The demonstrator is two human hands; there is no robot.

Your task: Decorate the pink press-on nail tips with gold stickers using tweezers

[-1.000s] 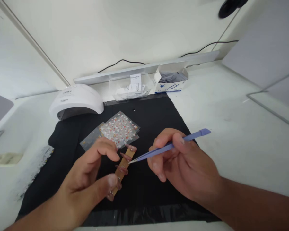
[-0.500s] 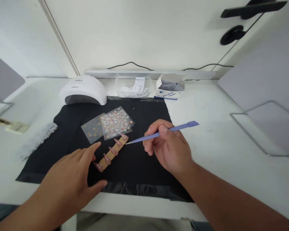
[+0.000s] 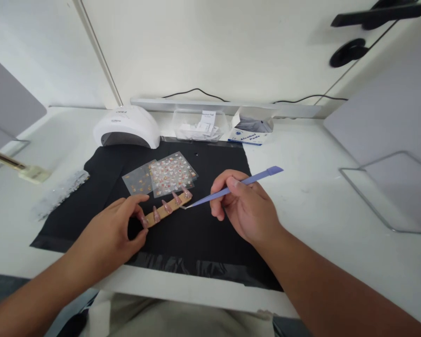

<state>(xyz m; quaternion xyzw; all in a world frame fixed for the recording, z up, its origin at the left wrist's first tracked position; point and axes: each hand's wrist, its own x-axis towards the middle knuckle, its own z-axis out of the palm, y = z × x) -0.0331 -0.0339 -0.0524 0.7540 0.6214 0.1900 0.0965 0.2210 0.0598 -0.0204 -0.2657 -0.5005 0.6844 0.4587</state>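
A wooden strip (image 3: 168, 209) with several pinkish pointed false nails (image 3: 166, 206) along it lies slantwise on a black mat (image 3: 210, 238). My left hand (image 3: 115, 229) pinches its near left end between thumb and fingers. In my right hand (image 3: 245, 203) is a pair of purple tweezers (image 3: 259, 175), held like a pen. Their fine tip is close beside the strip's far right end; whether it grips something small I cannot tell. Just behind the strip, clear sticker sheets (image 3: 173, 173) with small white, red and gold designs overlap on the mat.
A white nail lamp (image 3: 128, 124) stands at the back left. Behind the mat are a clear tray (image 3: 182, 133) of packets and an open box of alcohol pads (image 3: 247, 135). Shiny plastic packaging (image 3: 61, 199) lies at the left, near a pale brush-like object (image 3: 33, 173). Metal frames flank the table.
My left hand has closed on the strip's near end, and the strip has turned to a flatter slant. The tweezers remain near its far end. The camera view has shifted slightly.
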